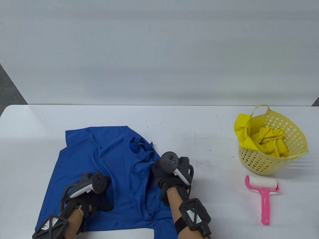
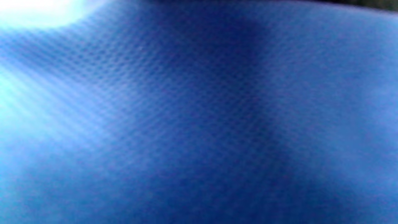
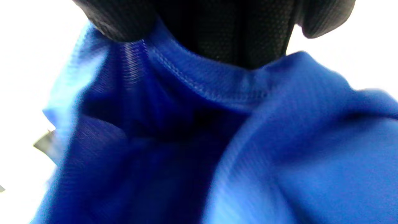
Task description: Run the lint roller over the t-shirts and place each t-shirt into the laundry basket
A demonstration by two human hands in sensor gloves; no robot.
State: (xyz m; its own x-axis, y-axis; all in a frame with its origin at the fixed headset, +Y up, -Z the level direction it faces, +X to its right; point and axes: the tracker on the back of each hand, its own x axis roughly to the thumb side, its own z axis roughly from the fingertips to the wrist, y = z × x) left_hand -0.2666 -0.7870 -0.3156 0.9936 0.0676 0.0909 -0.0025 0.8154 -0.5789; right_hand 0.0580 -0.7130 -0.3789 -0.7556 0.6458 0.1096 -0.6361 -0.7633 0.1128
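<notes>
Blue mesh-knit fabric fills both wrist views, because both my hands are down on the blue t-shirt [image 1: 104, 159] that lies spread but rumpled on the near left part of the white table [image 1: 174, 119], its hem hanging toward my edge. My right hand [image 1: 172, 174] pinches a stitched edge of the shirt at its right side; the right wrist view shows my gloved fingertips [image 3: 121, 21] closed on a bunched seam, I judge to tug the cloth flat for rolling. My left hand [image 1: 96, 196] rests on the lower left part of the shirt, likely to pin it; whether those fingers are curled into the cloth or lie flat I cannot tell. The pink-handled lint roller [image 1: 263, 196] lies untouched well to the right, just in front of the yellow laundry basket [image 1: 274, 159], which already holds a yellow t-shirt [image 1: 264, 142] draped partly over its rim. So this shirt looks unrolled yet.
</notes>
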